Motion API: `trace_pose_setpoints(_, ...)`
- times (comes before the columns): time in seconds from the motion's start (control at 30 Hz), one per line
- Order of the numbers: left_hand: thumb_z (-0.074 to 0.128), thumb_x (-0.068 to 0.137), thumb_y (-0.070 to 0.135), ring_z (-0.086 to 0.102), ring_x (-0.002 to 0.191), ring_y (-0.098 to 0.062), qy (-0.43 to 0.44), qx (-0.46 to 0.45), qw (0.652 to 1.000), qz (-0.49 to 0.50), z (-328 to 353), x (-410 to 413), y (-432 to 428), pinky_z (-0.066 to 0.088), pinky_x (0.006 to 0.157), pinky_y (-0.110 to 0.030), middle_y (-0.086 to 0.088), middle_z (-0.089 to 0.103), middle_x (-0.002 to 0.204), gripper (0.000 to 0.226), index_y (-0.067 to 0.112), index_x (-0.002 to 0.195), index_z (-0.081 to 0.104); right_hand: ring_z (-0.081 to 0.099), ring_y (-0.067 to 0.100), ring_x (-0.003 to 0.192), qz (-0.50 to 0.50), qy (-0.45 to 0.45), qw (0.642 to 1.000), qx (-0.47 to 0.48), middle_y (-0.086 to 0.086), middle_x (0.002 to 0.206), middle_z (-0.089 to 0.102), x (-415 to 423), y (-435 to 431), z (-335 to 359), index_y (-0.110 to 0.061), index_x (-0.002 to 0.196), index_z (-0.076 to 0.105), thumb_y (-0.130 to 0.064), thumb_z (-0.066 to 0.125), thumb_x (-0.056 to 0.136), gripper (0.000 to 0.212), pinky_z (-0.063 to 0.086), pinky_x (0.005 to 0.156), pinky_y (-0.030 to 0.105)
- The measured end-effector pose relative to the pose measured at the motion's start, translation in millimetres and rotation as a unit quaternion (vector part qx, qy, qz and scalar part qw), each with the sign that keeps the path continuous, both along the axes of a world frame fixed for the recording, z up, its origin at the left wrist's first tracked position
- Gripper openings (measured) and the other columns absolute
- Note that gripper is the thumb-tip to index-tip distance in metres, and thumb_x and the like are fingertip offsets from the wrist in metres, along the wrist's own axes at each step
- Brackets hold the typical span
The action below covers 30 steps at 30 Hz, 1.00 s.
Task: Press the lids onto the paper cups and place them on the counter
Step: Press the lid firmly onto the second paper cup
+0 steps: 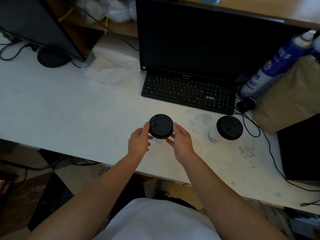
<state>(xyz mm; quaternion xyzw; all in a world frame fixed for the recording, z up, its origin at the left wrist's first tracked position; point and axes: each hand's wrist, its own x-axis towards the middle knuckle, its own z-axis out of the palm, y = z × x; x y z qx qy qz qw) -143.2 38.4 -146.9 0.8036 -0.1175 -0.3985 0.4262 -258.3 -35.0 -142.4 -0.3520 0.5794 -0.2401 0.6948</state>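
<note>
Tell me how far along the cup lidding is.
Done: the right cup stands on the counter with its lid on. In hand: the left hand and right hand grip the second lid over the second cup, which is mostly hidden. Left: press it tight and stand it on the counter; neither looks settled.

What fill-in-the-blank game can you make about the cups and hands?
1. The left hand and right hand grip a lid coloured ____.
2. The other lidded cup stands to that lid's ____ side.
3. Behind both, the flat thing with keys is a ____.
Missing words: black, right, keyboard.
</note>
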Motion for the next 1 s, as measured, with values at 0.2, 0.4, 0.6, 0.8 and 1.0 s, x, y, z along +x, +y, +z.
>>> trace_pose_setpoints(0.2, 0.039, 0.099, 0.060, 0.068, 0.088, -0.024, -0.019, 0.012, 1.000, -0.012, -3, 4, 1, 0.059, 0.083, -0.044, -0.004, 0.068, 0.103, 0.051, 0.016, 0.113, 0.060, 0.062, 0.020, 0.118, 0.024, 0.022, 0.999, -0.018, -0.001, 0.120, 0.066, 2, 0, -1, -0.018, 0.123, 0.066, -0.038, 0.046, 0.107, 0.033, 0.057, 0.095, 0.039)
trace_pose_setpoints(0.4, 0.032, 0.105, 0.048, 0.064, 0.094, -0.024, -0.143, -0.023, 0.986, -0.088, -5, 1, 3, 0.048, 0.079, -0.034, -0.005, 0.063, 0.104, 0.039, 0.016, 0.108, 0.053, 0.061, 0.021, 0.116, 0.072, 0.070, 0.994, -0.050, -0.001, 0.122, 0.062, 2, -2, 3, -0.025, 0.118, 0.061, -0.037, 0.038, 0.109, 0.027, 0.060, 0.090, 0.043)
trace_pose_setpoints(0.6, 0.027, 0.107, 0.037, 0.062, 0.089, -0.021, -0.197, -0.053, 0.972, -0.114, -6, -2, 1, 0.048, 0.075, -0.031, -0.004, 0.062, 0.101, 0.041, 0.008, 0.114, 0.056, 0.060, 0.025, 0.117, 0.119, 0.104, 0.982, -0.107, 0.003, 0.128, 0.060, 5, -1, 5, -0.028, 0.120, 0.055, -0.034, 0.029, 0.110, 0.029, 0.063, 0.083, 0.047)
trace_pose_setpoints(0.8, 0.027, 0.108, 0.034, 0.060, 0.091, -0.018, -0.195, -0.055, 0.972, -0.123, -4, -1, 1, 0.043, 0.073, -0.024, -0.004, 0.063, 0.103, 0.041, 0.008, 0.118, 0.057, 0.058, 0.025, 0.115, 0.129, 0.113, 0.978, -0.115, 0.004, 0.129, 0.057, 4, -2, 8, -0.029, 0.124, 0.051, -0.031, 0.026, 0.110, 0.029, 0.064, 0.081, 0.049)
trace_pose_setpoints(1.0, 0.024, 0.108, 0.042, 0.063, 0.107, -0.024, -0.034, -0.066, 0.996, -0.059, 2, -7, -3, 0.061, 0.077, -0.045, -0.002, 0.060, 0.118, 0.032, 0.027, 0.116, 0.051, 0.059, 0.026, 0.120, 0.100, 0.027, 0.994, -0.034, 0.001, 0.135, 0.058, -4, 1, 12, -0.030, 0.122, 0.057, -0.035, 0.032, 0.111, 0.028, 0.060, 0.092, 0.051)
